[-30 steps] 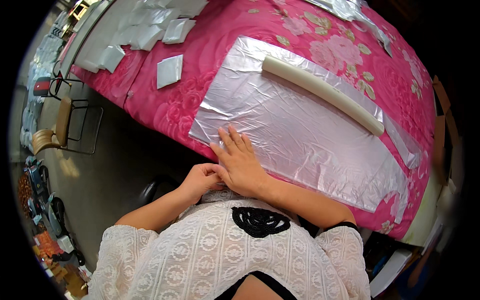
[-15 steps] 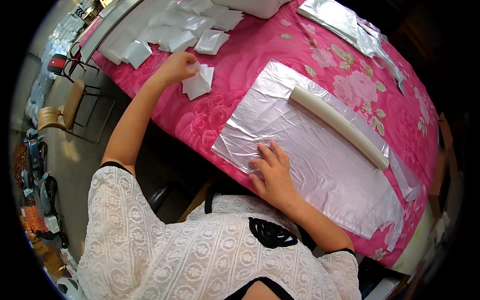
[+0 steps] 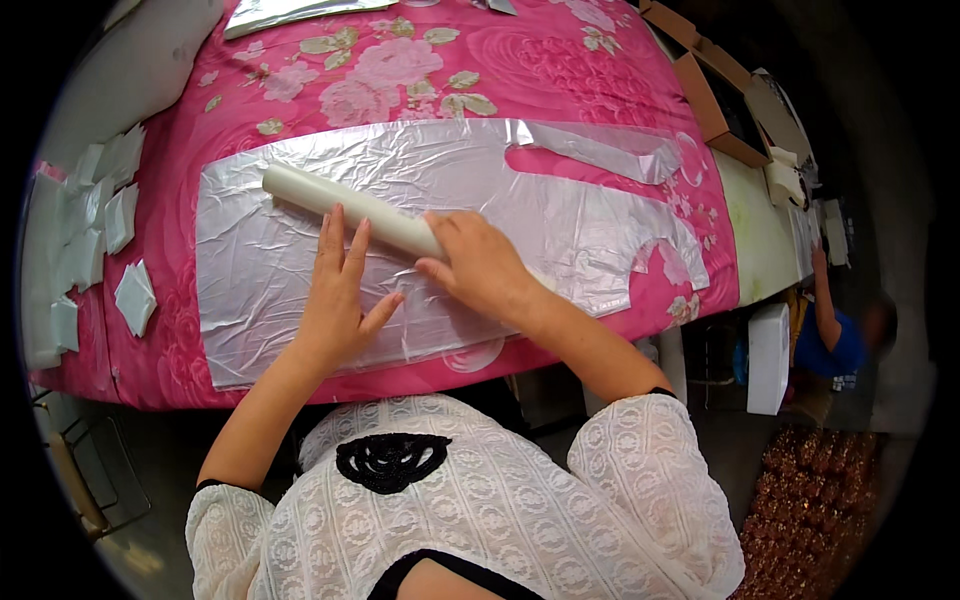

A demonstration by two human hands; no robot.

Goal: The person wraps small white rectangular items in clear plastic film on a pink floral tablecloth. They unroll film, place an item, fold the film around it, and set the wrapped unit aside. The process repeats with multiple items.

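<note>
A thin, shiny plastic film lies spread and wrinkled on the table, with a cut-out at its right end that leaves two strap-like strips. Across it rests a pale, smooth roller-like tube, slanting from upper left to lower right. My right hand grips the tube's right part, fingers over the top and thumb on the near side; its far end is mostly hidden by that hand. My left hand is open, fingers spread, with its fingertips at the tube's near edge and its palm over the film.
A small folded plastic packet lies left of the film, beside several similar packets. The pink flowered cloth covers the table. More folded film is at the far edge. Cardboard boxes stand right; another person is beyond.
My view has swung to the right. My left hand has let go of the small packet and come over to the film. My right hand has gone from the film to the tube.
</note>
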